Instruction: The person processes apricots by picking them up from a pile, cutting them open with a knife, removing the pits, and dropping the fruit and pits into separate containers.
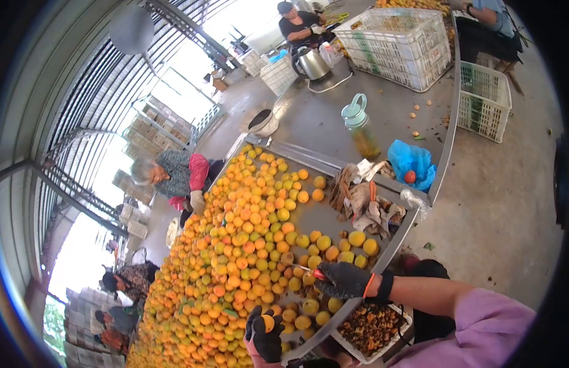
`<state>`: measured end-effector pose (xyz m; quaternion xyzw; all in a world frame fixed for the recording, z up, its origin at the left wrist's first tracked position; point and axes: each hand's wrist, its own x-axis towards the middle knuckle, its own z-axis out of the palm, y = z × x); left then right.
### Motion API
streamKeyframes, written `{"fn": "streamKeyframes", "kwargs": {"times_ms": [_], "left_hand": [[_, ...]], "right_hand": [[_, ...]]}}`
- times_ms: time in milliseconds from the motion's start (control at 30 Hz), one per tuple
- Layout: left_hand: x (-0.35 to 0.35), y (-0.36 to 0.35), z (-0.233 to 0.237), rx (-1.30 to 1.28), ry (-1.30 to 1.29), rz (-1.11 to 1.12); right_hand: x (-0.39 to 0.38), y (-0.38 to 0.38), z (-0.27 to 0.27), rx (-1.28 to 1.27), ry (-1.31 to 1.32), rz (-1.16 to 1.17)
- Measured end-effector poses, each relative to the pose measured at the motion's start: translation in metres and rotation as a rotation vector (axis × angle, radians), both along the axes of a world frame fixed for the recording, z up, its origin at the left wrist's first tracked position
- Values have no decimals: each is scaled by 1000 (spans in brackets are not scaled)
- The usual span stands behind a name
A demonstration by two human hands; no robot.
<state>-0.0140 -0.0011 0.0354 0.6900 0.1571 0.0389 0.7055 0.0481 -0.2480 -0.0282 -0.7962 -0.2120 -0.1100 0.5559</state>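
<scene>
Countless orange fruits [226,264] lie heaped on one metal desk [313,216]. At the near edge of this heap, I see one fruit [269,322] held in the curled left hand [266,340]. Further right, the right hand [344,281] is closed around one red-handled knife [320,274], above one crate [352,351] of scraps [370,324].
</scene>
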Motion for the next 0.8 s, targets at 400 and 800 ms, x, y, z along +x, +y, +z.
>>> {"fn": "streamKeyframes", "kwargs": {"times_ms": [400,800], "left_hand": [[-162,-42,-16,-226,-211,-36],[-180,-94,-14,-437,-233,329]], "right_hand": [[-157,17,59,288,317,399],[-229,56,23,184,171,190]]}}
